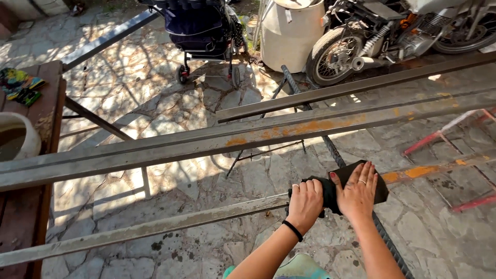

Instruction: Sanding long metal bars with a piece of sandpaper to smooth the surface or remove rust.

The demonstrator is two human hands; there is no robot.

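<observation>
Black cloth (356, 182) wrapped over the near steel bar (155, 227), well along toward its right end. Left hand (305, 201) curled shut, gripping bunched cloth around the bar. Right hand (358, 192) open, fingers flat, pressing the cloth down just beside the left. Judgement: cloth soft, light, limp, best gripped bunched; bar stiff, heavy, rusty, likely rough.

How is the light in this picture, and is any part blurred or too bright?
Head view: hard sunlight, dappled shadows across the stone floor; the top left corner is washed out; both hands and the black cloth on the metal bar look sharp; bars bend slightly from lens distortion.
</observation>
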